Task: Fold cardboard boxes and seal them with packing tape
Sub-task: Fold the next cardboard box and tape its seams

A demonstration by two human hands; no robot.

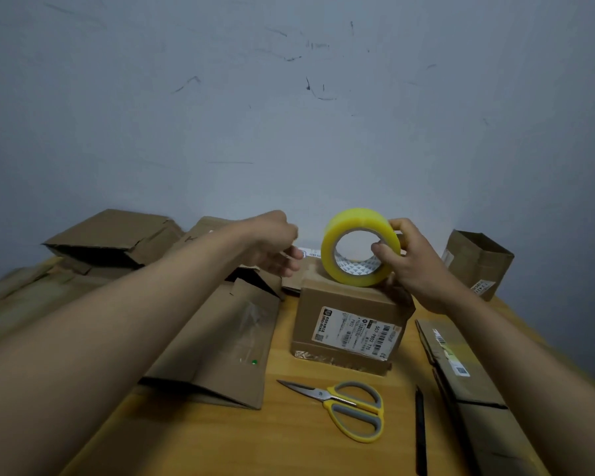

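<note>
Scissors (349, 408) lie ready on the surface (289, 448) for cutting. Behind them, the right hand (416, 266) grips the yellow tape roll (359, 247) upright on the labelled cardboard box (351, 324); the left hand (275, 247) apparently pinches its free end, likely for sealing.

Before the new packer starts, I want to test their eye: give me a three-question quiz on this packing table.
1. True or false: the tape roll stands on edge on the labelled box.
2. Which of the hands grips the roll?
3. What lies nearest in front of that box: A) scissors, B) black pen, C) open box?

Key: 1 true; 2 the right hand; 3 A.
</note>
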